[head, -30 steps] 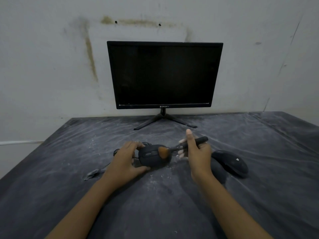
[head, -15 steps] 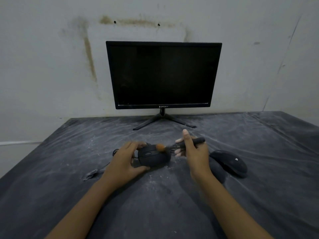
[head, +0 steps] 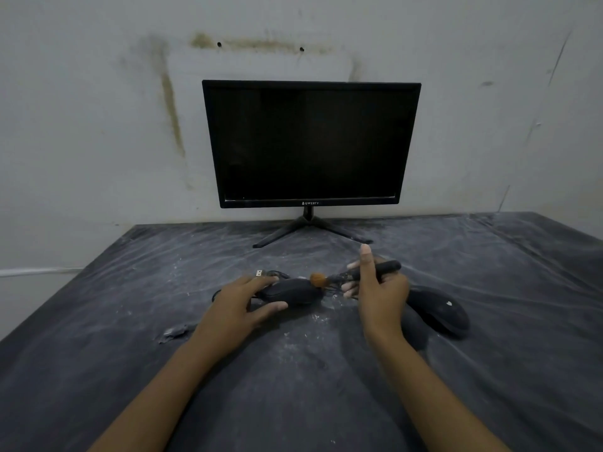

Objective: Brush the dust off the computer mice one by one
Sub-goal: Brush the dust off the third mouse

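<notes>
A black wired mouse lies on the dusty dark table cover in the middle. My left hand grips its left side, thumb in front and fingers behind. My right hand holds a small black-handled brush, whose orange bristles touch the mouse's top right end. A second black mouse rests on the cover just right of my right hand, untouched.
A dark monitor on a splayed stand stands at the back against the wall. The wired mouse's cable and USB plug lie behind my left hand. White dust specks and a crumpled scrap lie on the cover.
The brush head has swept from the front of the mouse up and over to its far top right edge. The mouse now lies flatter in my left hand.
</notes>
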